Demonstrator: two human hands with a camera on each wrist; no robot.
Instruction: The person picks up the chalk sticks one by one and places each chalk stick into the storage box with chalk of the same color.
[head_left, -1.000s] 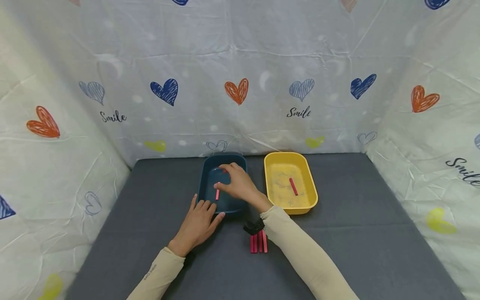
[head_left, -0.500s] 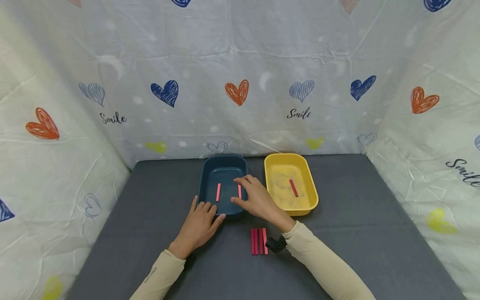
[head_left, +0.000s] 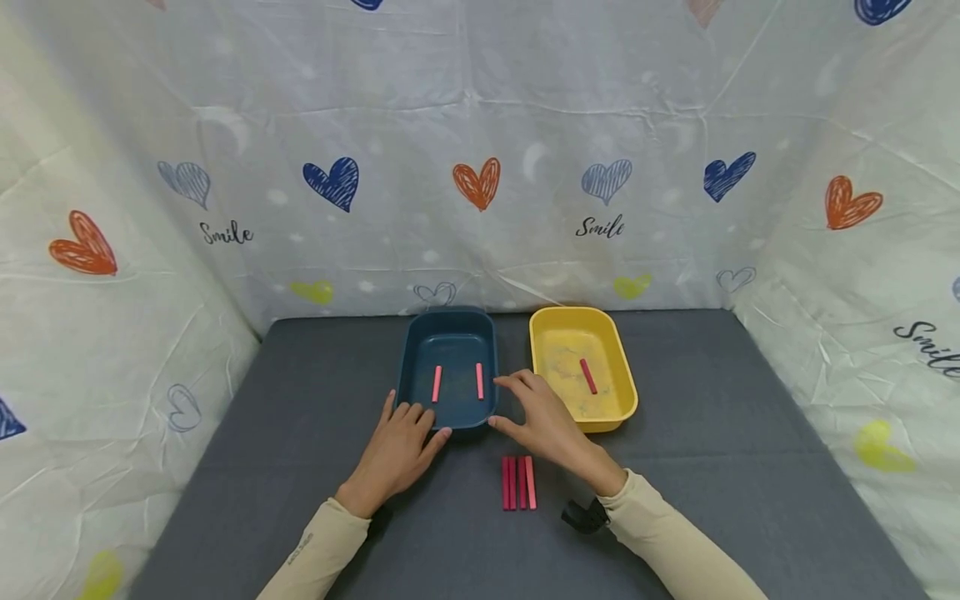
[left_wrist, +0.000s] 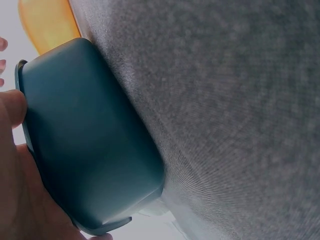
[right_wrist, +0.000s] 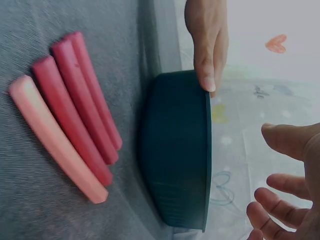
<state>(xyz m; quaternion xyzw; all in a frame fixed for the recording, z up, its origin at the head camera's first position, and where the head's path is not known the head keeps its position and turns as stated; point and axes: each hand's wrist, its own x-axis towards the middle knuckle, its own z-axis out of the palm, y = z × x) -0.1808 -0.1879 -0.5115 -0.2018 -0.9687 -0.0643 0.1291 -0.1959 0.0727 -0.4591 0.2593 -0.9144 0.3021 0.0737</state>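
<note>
Three slim dark-red sticks (head_left: 513,483) and one slim pink stick (head_left: 531,483) lie side by side on grey cloth (head_left: 675,467), personward of the nearer right hand (head_left: 546,421), long axes pointing away; its thumb and fingers stand apart, holding nothing; the left hand (head_left: 393,454) rests loosely on the rounded dark-blue tray's near rim (head_left: 467,427)

- so the table (head_left: 750,483) is wrapped in dark grey woven cloth, faint crease running across it
- a pale sheet (head_left: 420,67) hangs along its far edge, pretty wrinkled, printed with blue hearts (head_left: 332,184), orange hearts (head_left: 476,185), white moons (head_left: 534,162) and "Smile" lettering (head_left: 227,234)
- matching patterned sheets line the left edge (head_left: 135,375) and right edge (head_left: 825,333), creased too
- light's soft, with a yellowish tint high up past the far-left corner
</note>
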